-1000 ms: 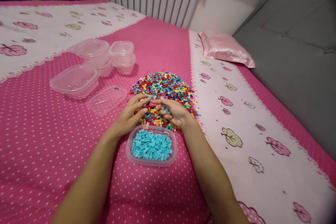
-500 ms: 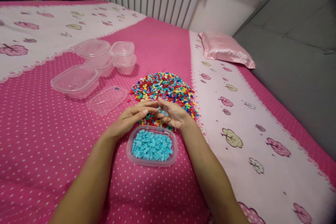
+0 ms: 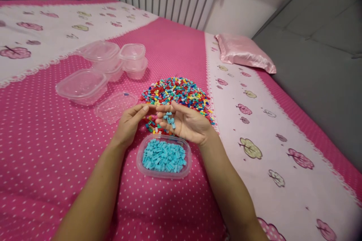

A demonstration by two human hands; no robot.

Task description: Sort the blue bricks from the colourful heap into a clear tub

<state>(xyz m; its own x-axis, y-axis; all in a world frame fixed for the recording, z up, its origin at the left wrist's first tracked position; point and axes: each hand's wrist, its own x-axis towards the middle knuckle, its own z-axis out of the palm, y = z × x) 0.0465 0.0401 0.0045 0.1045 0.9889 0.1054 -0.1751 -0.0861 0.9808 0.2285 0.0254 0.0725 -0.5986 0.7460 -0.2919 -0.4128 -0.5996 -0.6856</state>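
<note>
Several light blue toy bricks (image 3: 169,119) lie on the fingers and palm of my right hand (image 3: 190,122), which is cupped with the palm turned up. My left hand (image 3: 131,122) is beside it, fingers stretched toward the right fingertips and thumb raised; nothing shows in it. Below both hands stands a clear plastic container (image 3: 164,175) filled with light blue bricks (image 3: 164,156). Behind the hands spreads a pile of small mixed-colour bricks (image 3: 179,90), partly hidden by my fingers.
A clear lid (image 3: 115,107) lies flat left of the pile. Farther left are lidded clear containers (image 3: 82,84), some stacked (image 3: 132,60). A pink pillow (image 3: 243,52) rests near the grey headboard (image 3: 313,41). Everything stands on a pink dotted bedspread (image 3: 181,41).
My hands have drawn slightly apart, the left moving a little left. My right palm has opened upward, so the light blue bricks in it show more fully.
</note>
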